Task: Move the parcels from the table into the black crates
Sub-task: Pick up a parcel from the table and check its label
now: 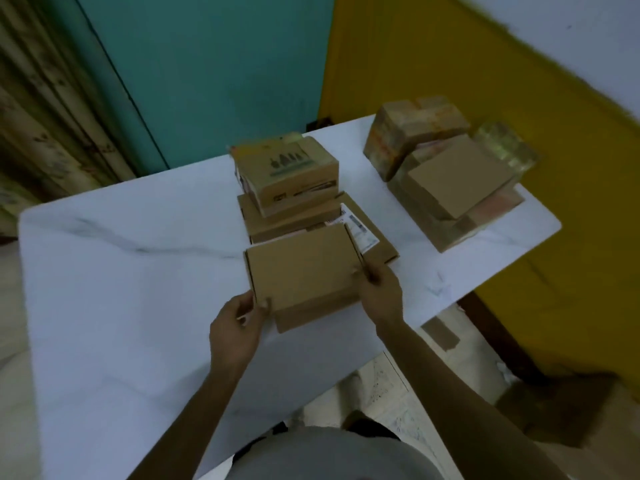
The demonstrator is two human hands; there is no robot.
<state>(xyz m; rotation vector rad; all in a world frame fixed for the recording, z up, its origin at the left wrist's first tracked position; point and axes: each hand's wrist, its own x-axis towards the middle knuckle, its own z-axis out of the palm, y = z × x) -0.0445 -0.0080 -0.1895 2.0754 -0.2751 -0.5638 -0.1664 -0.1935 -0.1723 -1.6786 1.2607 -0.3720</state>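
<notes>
Flat, matte brown cardboard parcel (301, 268) sits at the near end of the middle stack on the white marble-veined table (121, 271). Left hand (239, 327) pinches its near-left corner; right hand (379, 292) grips its right edge.

Rectangular white tabletop (121, 271): smooth stone-look finish, faint grey veining, low sheen. Flat brown cardboard box (301, 271) toward the near edge is plain matt kraft, same as the flat brown cardboard sheet (457, 178) on the stack at the right edge; printed brown cardboard carton (287, 174) toward the far edge is matt with dark ink, and the white paper shipping label (360, 226) just in front of it looks smooth. Far right corner: brown tape-wrapped parcel (415, 133) has a shiny skin, clear plastic-wrapped pack (502, 147) is glossy.
</notes>
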